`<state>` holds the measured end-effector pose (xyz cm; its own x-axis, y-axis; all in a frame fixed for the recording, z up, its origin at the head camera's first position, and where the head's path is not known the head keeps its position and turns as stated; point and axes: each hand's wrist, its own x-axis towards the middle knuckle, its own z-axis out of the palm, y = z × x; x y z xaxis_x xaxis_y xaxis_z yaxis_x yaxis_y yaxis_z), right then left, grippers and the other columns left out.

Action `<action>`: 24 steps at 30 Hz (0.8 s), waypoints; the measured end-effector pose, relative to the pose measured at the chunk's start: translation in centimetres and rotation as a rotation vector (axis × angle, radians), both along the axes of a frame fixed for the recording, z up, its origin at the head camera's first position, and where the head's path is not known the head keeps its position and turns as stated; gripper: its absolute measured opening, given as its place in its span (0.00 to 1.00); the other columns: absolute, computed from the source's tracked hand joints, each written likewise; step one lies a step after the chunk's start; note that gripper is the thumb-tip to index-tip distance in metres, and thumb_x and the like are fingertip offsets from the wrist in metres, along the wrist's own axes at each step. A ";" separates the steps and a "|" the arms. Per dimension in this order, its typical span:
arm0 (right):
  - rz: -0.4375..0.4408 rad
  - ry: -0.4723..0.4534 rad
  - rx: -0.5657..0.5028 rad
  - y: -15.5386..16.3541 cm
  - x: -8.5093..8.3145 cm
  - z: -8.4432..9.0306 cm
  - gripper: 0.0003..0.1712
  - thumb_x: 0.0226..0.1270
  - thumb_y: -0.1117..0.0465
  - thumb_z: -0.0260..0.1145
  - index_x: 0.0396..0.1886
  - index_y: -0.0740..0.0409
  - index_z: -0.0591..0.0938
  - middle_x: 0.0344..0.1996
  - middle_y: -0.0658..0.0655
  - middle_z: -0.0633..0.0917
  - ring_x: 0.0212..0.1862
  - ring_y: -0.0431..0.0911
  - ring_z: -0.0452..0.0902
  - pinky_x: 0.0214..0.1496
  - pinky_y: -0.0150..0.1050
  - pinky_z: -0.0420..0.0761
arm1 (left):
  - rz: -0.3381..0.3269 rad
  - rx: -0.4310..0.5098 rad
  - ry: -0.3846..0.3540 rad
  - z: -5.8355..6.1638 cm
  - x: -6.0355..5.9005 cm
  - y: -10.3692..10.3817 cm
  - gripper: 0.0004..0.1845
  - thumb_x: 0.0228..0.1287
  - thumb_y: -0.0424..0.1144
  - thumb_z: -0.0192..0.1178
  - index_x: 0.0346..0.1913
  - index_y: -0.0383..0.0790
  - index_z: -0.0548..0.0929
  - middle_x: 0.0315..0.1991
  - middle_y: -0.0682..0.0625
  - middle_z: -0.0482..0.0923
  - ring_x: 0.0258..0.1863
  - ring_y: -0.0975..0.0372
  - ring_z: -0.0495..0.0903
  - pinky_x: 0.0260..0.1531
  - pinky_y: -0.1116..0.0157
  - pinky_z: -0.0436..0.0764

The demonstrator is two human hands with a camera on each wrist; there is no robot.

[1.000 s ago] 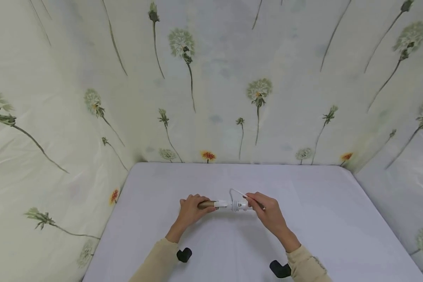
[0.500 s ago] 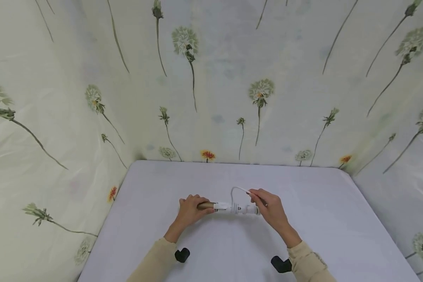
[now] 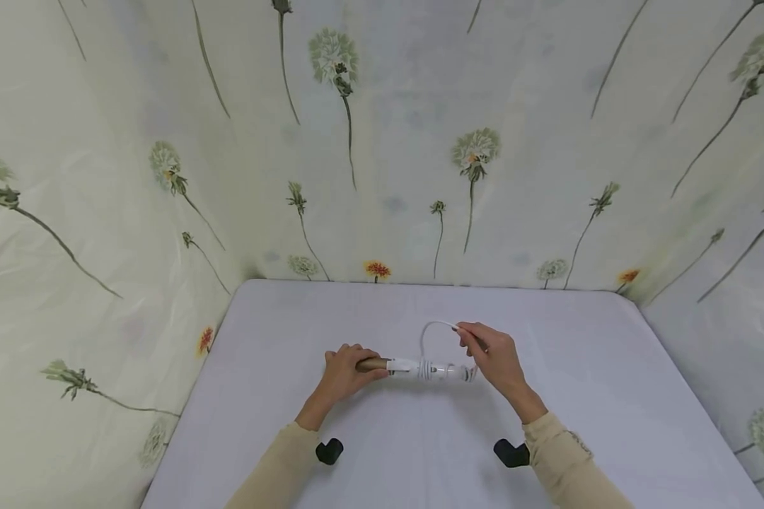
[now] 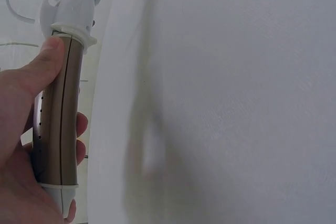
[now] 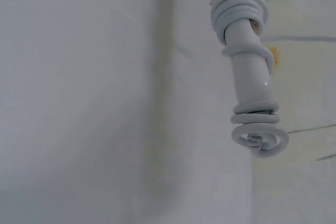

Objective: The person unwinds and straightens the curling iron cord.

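My left hand grips the bronze-brown handle of what looks like a curling iron, held level over the table. Along the handle lies the left thumb, and fingertips show on its far side. A white cord is wound several times round the white barrel, with more loops at its far end. My right hand pinches a stretch of the cord above and to the right of the barrel. From there the cord arcs back to the coils. In the right wrist view the right hand is out of sight.
A white-covered table spans the space below the hands. Behind it and at the sides hangs a pale curtain printed with dandelions. A black piece sits by the left forearm, another by the right.
My right hand has moved up and to the right with the cord, away from the barrel, and the cord's arc has grown wider. The left hand keeps its grip, nearly still.
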<state>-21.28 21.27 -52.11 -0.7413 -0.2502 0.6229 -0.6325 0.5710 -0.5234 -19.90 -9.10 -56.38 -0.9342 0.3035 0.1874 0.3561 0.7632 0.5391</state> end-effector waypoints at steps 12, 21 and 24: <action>-0.045 -0.023 0.034 0.4 -1.0 -0.7 0.08 0.63 0.65 0.65 0.41 0.58 0.85 0.21 0.48 0.82 0.20 0.32 0.73 0.23 0.22 0.69 | -0.001 -0.007 -0.029 -0.7 0.1 -0.6 0.21 0.50 0.64 0.64 0.43 0.57 0.86 0.31 0.59 0.80 0.32 0.66 0.70 0.34 0.63 0.54; -0.105 -0.058 0.066 1.2 -1.3 -1.8 0.08 0.61 0.66 0.67 0.41 0.57 0.85 0.20 0.45 0.82 0.19 0.32 0.72 0.23 0.23 0.69 | -0.049 0.021 -0.051 -1.0 0.4 -0.7 0.20 0.51 0.63 0.64 0.43 0.58 0.85 0.31 0.61 0.78 0.31 0.67 0.67 0.35 0.63 0.53; -0.124 -0.116 0.068 1.5 -1.1 -2.3 0.08 0.61 0.66 0.66 0.41 0.56 0.85 0.20 0.47 0.83 0.19 0.32 0.72 0.23 0.25 0.69 | -0.070 0.025 -0.065 -0.9 0.4 -0.9 0.20 0.52 0.62 0.64 0.44 0.58 0.85 0.30 0.61 0.78 0.31 0.67 0.67 0.35 0.63 0.53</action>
